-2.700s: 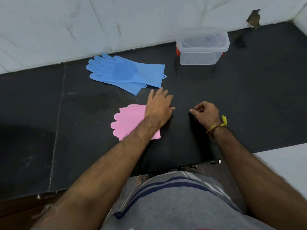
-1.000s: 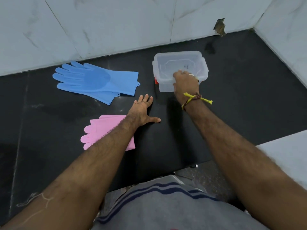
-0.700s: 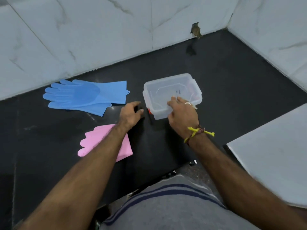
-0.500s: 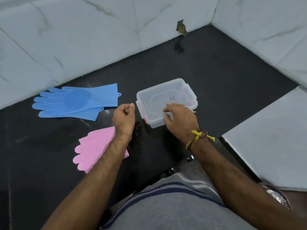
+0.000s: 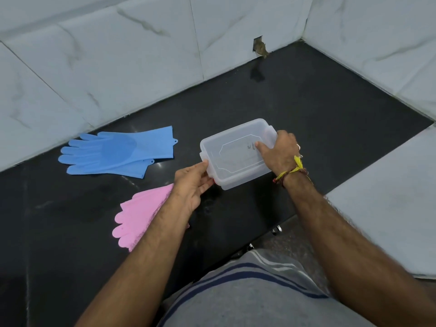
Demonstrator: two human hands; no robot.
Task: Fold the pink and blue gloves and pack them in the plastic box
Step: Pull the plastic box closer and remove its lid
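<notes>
- Head view: my left hand [image 5: 192, 185] grips the near-left corner of the plastic box [image 5: 236, 154]; the thumb lies along the lid's edge on top and the fingers curl in against the side wall below it.
- My right hand [image 5: 279, 153] holds the box's far-right end, thumb stretched flat onto the lid, the other fingers wrapped over the end by the latch. How far they reach down the far side I cannot tell.
- One plastic box, clear, its lid on, between my two hands on the black counter [image 5: 318, 119]. Whether its base touches the counter I cannot tell.
- Two blue gloves [image 5: 115, 153], laid flat one on top of the other, fingers pointing left, lie to the left of the box and apart from it, near the marble wall [image 5: 118, 67].
- The pink gloves [image 5: 139, 218] lie nearer me, partly under my left forearm, fingers pointing to the lower left. I see one pink stack and cannot count its layers.
- A yellow thread band [image 5: 293, 169] circles my right wrist.
</notes>
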